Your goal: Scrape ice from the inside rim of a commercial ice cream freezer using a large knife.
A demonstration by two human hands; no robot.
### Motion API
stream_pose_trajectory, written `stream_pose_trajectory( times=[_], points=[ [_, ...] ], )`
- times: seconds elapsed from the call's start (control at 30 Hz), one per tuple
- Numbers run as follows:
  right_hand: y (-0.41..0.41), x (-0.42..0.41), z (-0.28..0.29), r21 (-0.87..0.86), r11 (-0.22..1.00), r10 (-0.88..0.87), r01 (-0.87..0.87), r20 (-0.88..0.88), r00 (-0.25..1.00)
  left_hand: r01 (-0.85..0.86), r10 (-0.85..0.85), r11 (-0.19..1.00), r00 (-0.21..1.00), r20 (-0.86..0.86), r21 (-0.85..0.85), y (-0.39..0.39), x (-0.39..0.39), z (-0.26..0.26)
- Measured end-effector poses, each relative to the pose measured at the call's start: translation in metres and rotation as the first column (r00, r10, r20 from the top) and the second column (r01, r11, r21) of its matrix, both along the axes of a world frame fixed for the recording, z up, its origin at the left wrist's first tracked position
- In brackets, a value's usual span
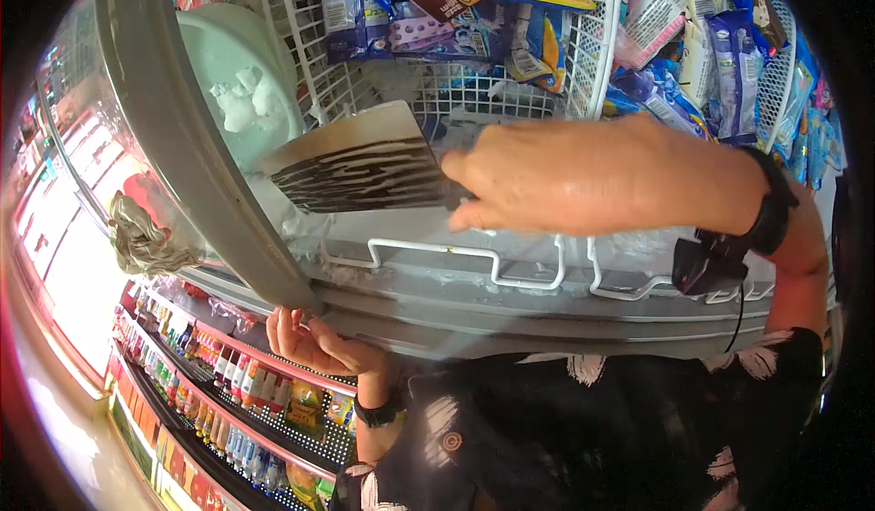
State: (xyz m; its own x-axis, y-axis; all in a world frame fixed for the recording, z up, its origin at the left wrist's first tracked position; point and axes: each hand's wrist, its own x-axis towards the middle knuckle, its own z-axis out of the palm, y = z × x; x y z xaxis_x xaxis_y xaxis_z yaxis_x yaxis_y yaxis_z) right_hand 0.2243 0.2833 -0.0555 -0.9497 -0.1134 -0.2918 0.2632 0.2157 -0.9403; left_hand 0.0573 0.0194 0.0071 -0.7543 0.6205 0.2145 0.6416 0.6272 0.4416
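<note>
My right hand (567, 176) grips the handle of a broad-bladed cleaver (362, 162) inside a chest freezer. The blade is tilted and points left, with dark streaks across its face. Its tip is close to a pale green plastic tub (198, 53) that holds several white chunks of frost (243, 97). Loose frost (297, 227) lies below the tip, along the freezer's inner wall. At the lower left, my left hand (314, 347) is beside the freezer's front rim (437, 319), fingers apart and holding nothing. Whether it touches the rim is unclear.
A white wire basket (588, 46) of wrapped ice creams (437, 32) stands at the back; more packets (731, 73) fill the right side. A grey lid frame (184, 135) crosses the left. White wire hangers (472, 251) line the front wall. Shelves of bottles (239, 381) stand lower left.
</note>
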Motion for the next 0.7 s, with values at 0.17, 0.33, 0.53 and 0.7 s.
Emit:
stream_pose_trajectory(
  times=[0.17,0.33,0.53,0.7],
  points=[
    [0.015,-0.007,-0.002,0.127,0.992,-0.038,0.022,0.13,0.991,-0.033,0.033,0.999,0.999,-0.021,0.027,-0.002,-0.001,-0.002],
    [0.011,0.0,-0.017,0.17,0.961,-0.17,0.216,-0.252,0.953,-0.039,0.04,0.995,0.999,-0.008,0.092,-0.002,0.0,-0.008],
    [0.015,-0.005,-0.012,0.156,0.98,-0.114,0.127,-0.09,0.989,-0.039,0.039,0.987,0.999,0.0,0.159,-0.005,0.002,-0.009],
    [0.024,-0.009,-0.021,0.281,0.936,-0.103,0.213,-0.36,0.927,0.013,-0.01,0.987,1.0,-0.018,0.16,0.0,-0.001,-0.009]
  ],
)
